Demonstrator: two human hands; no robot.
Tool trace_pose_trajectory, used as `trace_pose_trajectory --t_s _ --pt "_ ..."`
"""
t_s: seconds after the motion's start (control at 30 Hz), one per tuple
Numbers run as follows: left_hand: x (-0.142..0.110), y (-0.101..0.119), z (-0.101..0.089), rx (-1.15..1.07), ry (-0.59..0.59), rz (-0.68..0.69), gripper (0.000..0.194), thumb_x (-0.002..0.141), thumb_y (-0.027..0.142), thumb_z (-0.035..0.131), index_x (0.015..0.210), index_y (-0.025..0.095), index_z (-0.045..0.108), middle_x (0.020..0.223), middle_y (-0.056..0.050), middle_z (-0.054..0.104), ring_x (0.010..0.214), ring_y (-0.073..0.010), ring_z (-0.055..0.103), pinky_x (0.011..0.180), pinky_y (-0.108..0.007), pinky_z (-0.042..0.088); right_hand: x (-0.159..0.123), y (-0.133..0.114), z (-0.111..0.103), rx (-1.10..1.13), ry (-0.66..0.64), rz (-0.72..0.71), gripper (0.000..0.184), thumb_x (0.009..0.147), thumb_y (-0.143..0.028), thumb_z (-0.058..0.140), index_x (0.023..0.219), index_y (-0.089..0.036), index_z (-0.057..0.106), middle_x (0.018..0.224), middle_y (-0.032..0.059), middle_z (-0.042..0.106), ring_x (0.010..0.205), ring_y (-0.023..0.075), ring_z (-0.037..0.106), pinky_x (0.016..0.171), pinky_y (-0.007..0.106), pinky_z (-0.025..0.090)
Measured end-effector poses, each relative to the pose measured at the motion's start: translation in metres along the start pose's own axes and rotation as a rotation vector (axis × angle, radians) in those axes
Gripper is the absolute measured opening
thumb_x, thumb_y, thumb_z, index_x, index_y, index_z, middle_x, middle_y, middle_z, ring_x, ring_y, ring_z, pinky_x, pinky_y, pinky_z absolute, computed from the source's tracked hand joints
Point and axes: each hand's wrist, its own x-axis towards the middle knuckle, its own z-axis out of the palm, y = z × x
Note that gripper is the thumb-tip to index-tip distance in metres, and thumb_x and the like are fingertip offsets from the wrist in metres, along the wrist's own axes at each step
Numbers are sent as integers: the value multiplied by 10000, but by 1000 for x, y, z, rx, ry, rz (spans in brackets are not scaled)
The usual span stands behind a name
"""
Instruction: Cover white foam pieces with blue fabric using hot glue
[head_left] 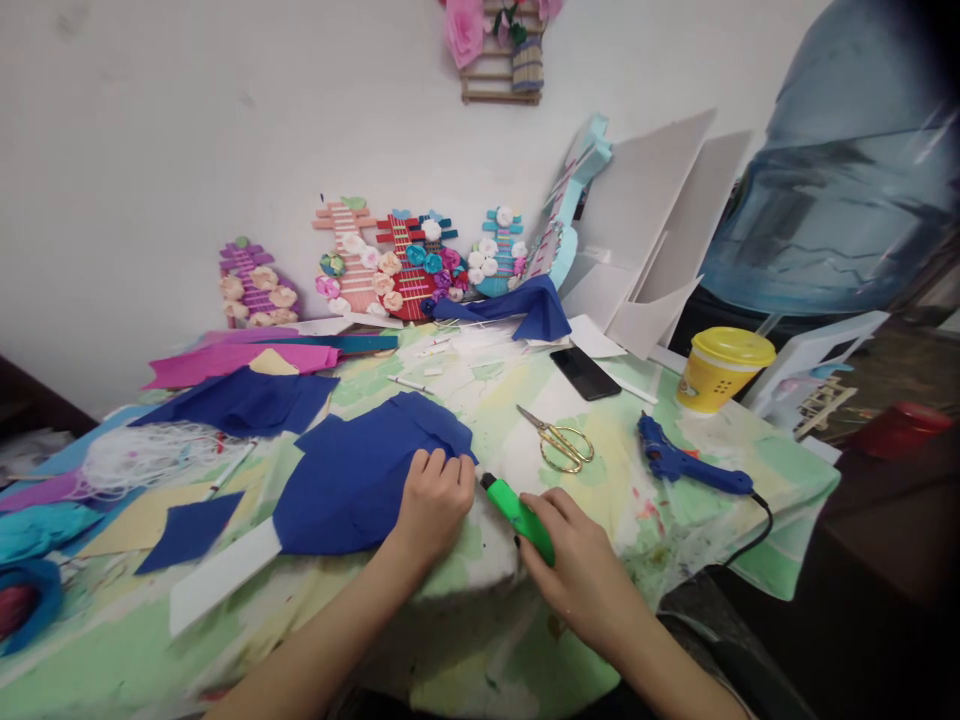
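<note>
A white board cutout point(225, 575), its wide end wrapped in dark blue crepe-like paper point(345, 490), lies flat on the table in front of me. My left hand point(437, 497) is closed at the right edge of the blue paper, fingers bent together and pressing it. In my right hand point(574, 555) is a thick bright green stick-shaped tool point(521, 512) with a black end. Its tip points at the edge by my left fingertips, close to it; I cannot tell whether they touch.
Gold-handled scissors point(564, 445), a phone point(585, 373), a blue glue gun point(686, 458) with a cord and a yellow lidded cup point(724, 368) lie to the right. Blue scraps point(191, 530) and white netting point(150, 460) are left. Flower-decorated lute shapes point(409, 265) lean on the wall.
</note>
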Motion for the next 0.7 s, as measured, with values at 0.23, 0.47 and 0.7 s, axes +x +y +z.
trace_pose_trajectory --t_s 0.23,0.47,0.7 --pt "-1 0 0 -15 72 38 306 844 85 481 554 157 550 542 -53 491 592 -208 418 615 -351 264 -1 2 2 1 17 -12 306 838 -135 463 1137 -157 527 1003 99 529 915 225 591 813 386 499" --pt "-5 -2 0 -73 116 97 275 818 67 519 559 150 564 539 -43 472 599 -196 396 606 -345 260 -9 1 2 -23 5 7 331 849 -150 449 1175 -157 507 1022 105 519 894 225 596 796 393 507" --pt "-9 -3 -2 -107 147 124 263 827 51 498 598 141 592 540 -42 472 605 -187 391 607 -339 261 -18 5 3 -27 35 -7 344 859 -163 443 1196 -149 510 1026 117 529 879 226 606 782 402 519"
